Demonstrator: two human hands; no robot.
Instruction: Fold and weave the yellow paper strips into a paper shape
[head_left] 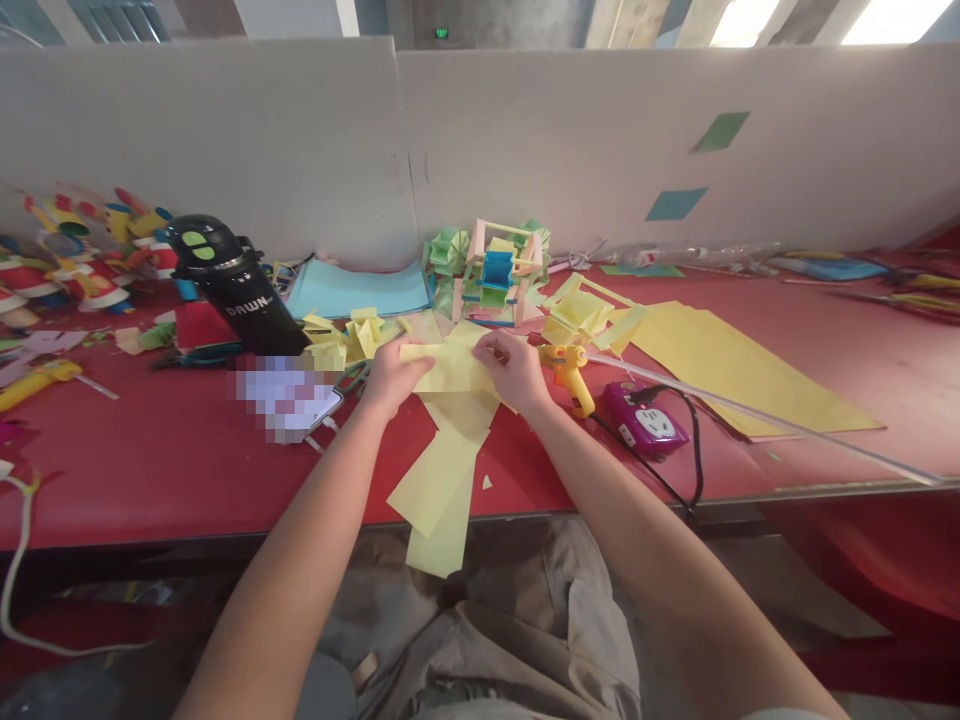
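Between my two hands is a pale yellow paper strip (pixel 451 368), held level just above the red table. My left hand (pixel 397 378) pinches its left end, thumb on top. At the right end, my right hand (pixel 516 370) has its fingers closed on the same strip. Beneath it lie more yellow paper pieces (pixel 439 470), overlapping and hanging past the table's front edge. A yellow glue gun (pixel 571 378) lies right beside my right hand. Folded yellow paper pieces (pixel 349 338) sit just behind my left hand.
A black bottle (pixel 240 290) stands at the left, near a phone (pixel 289 400) with a cable. A purple power socket (pixel 646 420) and yellow sheets (pixel 739 365) lie to the right. Behind are a stick-and-paper model (pixel 499 270) and blue paper (pixel 360 290).
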